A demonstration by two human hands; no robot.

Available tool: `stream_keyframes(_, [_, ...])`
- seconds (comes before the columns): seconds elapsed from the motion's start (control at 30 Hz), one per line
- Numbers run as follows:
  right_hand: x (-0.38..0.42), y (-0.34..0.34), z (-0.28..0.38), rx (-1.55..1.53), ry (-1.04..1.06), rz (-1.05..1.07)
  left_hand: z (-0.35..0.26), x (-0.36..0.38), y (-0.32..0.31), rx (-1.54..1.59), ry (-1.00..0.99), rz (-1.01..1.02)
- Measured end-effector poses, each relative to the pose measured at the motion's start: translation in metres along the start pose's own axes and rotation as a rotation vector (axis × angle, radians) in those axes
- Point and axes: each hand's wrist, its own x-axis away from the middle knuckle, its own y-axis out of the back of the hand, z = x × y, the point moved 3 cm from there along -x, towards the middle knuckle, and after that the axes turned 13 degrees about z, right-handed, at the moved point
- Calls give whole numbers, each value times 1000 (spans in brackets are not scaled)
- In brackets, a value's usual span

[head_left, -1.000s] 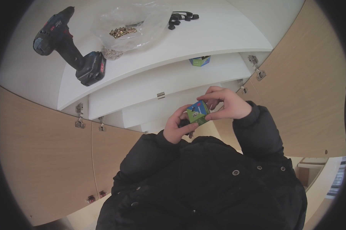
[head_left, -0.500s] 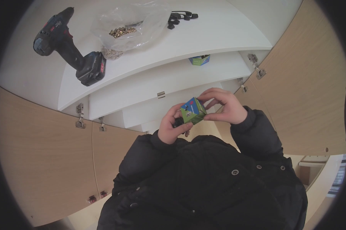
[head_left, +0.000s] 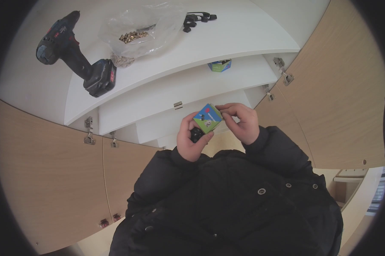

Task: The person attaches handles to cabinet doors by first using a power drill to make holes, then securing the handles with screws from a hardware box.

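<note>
A small blue and green cardboard box (head_left: 207, 119) is held in front of my chest, tilted with a printed face toward me. My left hand (head_left: 191, 140) grips it from the left and below, thumb along its lower edge. A dark, shiny round object (head_left: 196, 135) sits in the left palm under the box; its kind is unclear. My right hand (head_left: 242, 121) is at the box's upper right edge, thumb and fingertips pinched together there.
On the upper shelf (head_left: 192, 47) lie a cordless drill (head_left: 75, 55), a plastic bag (head_left: 158, 36) with brass-coloured screws and several black pieces (head_left: 196, 19). Another blue-green box (head_left: 220, 65) stands one shelf lower. Wooden doors (head_left: 51, 170) with metal hinges (head_left: 89, 130) flank both sides.
The box has turned in my hands and tilted its printed face more toward me. My right hand has shifted left and its fingers have drawn closer together. More of the dark object shows.
</note>
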Motion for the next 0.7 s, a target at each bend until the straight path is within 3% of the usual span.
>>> stream_keyframes(0.1, [1,-5,-3,-267,-253,-235,1,1,-4,44,-21,-58])
stream_keyframes(0.17, [2,-10,-9,-661,-402,-368,0,0,-8,116,-75,-89])
stream_keyframes(0.3, [3,-20,-15,-1096,-478,-480,8,-4,-8,183,-100,-74])
stream_keyframes(0.5, [6,-7,-16,-498,-478,-250,19,-4,-3,39,184,16])
stream_keyframes(0.57, [8,-8,-19,-421,-452,-210,20,-6,-4,185,177,61])
stream_keyframes(0.6, [5,-8,-18,-403,-443,-200,20,-7,-3,220,174,70])
stream_keyframes(0.7, [0,-9,-15,-797,-534,-302,20,-10,-8,614,112,233])
